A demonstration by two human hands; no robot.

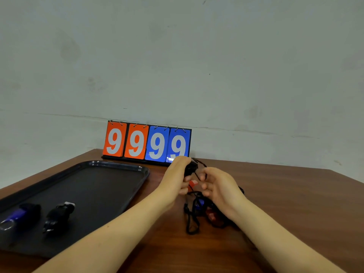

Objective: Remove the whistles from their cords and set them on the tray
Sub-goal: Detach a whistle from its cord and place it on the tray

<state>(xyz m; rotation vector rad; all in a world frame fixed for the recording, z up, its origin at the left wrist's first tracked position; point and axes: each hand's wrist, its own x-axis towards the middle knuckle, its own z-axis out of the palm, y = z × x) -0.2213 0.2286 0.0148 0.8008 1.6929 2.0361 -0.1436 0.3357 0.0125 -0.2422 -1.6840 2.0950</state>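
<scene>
From the head camera, the step in hand looks like freeing a third whistle. The left hand (176,174) is curled round a black whistle (190,168), held up above the table (295,194). The right hand (218,187) pinches its black cord (198,175) just beside it, fingertips together on the strand.

Next the cord's end has to be worked off the whistle, probably at a ring I cannot make out, and the whistle carried left to the tray (118,168).

Two whistles lie on the tray's near left part, a blue one (17,215) and a black one (59,215), apart, with no cords.

Under the hands lies a tangle of cords (192,219) with blue and red whistles in it, partly hidden.
</scene>
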